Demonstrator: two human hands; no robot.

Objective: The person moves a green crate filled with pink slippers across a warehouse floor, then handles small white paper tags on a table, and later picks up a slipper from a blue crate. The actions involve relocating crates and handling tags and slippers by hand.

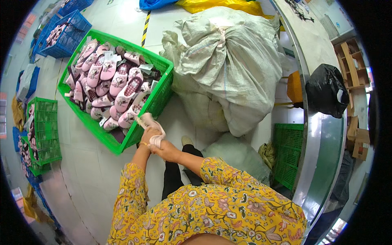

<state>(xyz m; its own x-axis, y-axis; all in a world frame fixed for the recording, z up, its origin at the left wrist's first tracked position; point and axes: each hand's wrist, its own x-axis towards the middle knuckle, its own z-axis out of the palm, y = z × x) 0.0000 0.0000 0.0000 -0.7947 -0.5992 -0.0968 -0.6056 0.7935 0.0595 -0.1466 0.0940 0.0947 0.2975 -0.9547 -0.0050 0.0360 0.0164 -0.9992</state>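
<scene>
A pale pink strip of cloth (157, 141) is gripped by both my hands, at the near right corner of a green plastic crate (126, 143). My left hand (149, 135) is closed round the strip, close to the crate's rim. Just beside it, my right hand (166, 151) is closed on the strip's looped lower part. Its upper end reaches the crate wall; whether it is tied there I cannot tell. Several pink slippers (108, 69) with dark edges, checked linings and white tags fill the crate in a loose heap.
Large white woven sacks (228, 61) stand right of the crate, with a clear plastic bag (232, 155) below them. A metal-edged table (314, 45) carries a black plastic bag (326, 90). Other green crates (45, 130) and blue crates (67, 36) stand along the left.
</scene>
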